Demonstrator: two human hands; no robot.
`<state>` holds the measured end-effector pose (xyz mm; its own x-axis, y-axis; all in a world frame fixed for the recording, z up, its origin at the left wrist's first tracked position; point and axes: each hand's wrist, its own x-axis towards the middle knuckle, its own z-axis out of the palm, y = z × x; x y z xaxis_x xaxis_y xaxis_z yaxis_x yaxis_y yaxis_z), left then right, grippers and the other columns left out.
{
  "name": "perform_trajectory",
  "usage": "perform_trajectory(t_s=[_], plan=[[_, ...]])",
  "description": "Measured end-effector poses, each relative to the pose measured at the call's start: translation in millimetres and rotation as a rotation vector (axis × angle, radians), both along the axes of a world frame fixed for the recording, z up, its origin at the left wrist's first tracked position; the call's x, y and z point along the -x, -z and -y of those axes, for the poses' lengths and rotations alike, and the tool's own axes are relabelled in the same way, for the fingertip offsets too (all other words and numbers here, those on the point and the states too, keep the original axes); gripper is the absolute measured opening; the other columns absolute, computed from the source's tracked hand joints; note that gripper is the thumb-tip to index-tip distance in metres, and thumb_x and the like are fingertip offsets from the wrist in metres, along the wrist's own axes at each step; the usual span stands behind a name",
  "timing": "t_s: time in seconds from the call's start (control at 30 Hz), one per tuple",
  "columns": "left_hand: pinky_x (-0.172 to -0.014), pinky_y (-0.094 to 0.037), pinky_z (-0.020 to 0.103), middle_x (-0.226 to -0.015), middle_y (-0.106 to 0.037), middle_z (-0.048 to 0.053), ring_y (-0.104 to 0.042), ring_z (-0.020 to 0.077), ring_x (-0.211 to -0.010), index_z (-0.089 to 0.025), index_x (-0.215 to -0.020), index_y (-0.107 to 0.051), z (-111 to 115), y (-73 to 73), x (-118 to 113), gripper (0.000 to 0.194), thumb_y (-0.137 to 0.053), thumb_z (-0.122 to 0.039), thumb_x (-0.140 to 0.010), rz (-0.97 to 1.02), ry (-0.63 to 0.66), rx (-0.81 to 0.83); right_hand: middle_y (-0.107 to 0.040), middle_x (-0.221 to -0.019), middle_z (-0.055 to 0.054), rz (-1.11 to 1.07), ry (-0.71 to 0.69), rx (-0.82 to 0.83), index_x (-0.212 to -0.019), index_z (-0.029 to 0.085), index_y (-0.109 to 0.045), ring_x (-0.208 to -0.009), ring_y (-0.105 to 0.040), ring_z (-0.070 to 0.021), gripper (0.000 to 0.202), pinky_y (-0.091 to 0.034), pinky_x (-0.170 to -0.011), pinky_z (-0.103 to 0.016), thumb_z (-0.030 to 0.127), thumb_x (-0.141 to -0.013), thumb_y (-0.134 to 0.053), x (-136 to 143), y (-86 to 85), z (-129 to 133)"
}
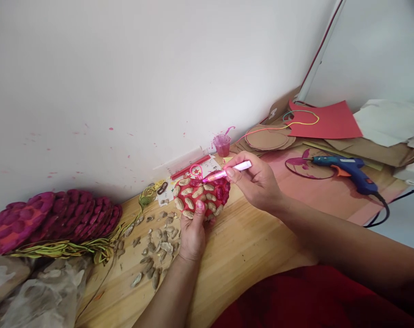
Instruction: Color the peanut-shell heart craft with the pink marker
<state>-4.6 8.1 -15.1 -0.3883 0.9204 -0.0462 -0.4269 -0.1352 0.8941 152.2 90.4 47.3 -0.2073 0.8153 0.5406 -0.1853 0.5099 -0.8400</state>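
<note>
My left hand [194, 230] grips the lower edge of a red round disc [195, 195] with its thumb on the front. Whole peanut shells are stuck all over the disc. Those along its upper and right side are coated in magenta paint, while the others keep their tan colour. Between the thumb and fingers of my right hand [256, 182] is a white-handled paintbrush [232, 170]. Its pink-stained tip meets the disc near the top edge. Behind the disc, by the wall, stands a clear plastic cup [222, 146] stained with pink paint.
Loose peanut shells [159, 246] lie at left on the wooden table [224, 269]. Magenta discs [56, 214] lean in a row beside yellow-green cords [63, 249] and a plastic bag [46, 296]. Right: a blue glue gun [347, 168], cardboard discs [266, 138] and red paper [330, 120].
</note>
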Motion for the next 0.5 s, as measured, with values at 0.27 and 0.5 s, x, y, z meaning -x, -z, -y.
perform_trajectory(t_s=[0.27,0.5], plan=[[-0.052,-0.049,0.022,-0.103,-0.077,0.007,-0.065,0.0147,-0.069,-0.021,-0.112,-0.074,0.8,0.9,0.6,0.045,-0.082,-0.051,-0.079,-0.109,0.013,0.000,-0.060,-0.080,-0.001,0.001,-0.031,-0.031,-0.093,0.020,-0.063,-0.068,-0.052,-0.0126,0.029,-0.042,-0.060,-0.028,0.047,-0.092,-0.071,1.4,-0.1,0.3],[-0.050,-0.048,0.021,-0.103,-0.076,0.007,-0.063,0.0134,-0.066,-0.021,-0.114,-0.074,1.0,3.6,1.8,0.045,-0.082,-0.049,-0.080,-0.109,0.013,-0.019,-0.060,-0.077,0.000,-0.023,-0.032,-0.023,-0.093,0.020,-0.062,-0.065,-0.052,-0.0129,0.029,-0.042,-0.060,-0.028,0.048,-0.092,-0.071,0.0,-3.4,1.6]])
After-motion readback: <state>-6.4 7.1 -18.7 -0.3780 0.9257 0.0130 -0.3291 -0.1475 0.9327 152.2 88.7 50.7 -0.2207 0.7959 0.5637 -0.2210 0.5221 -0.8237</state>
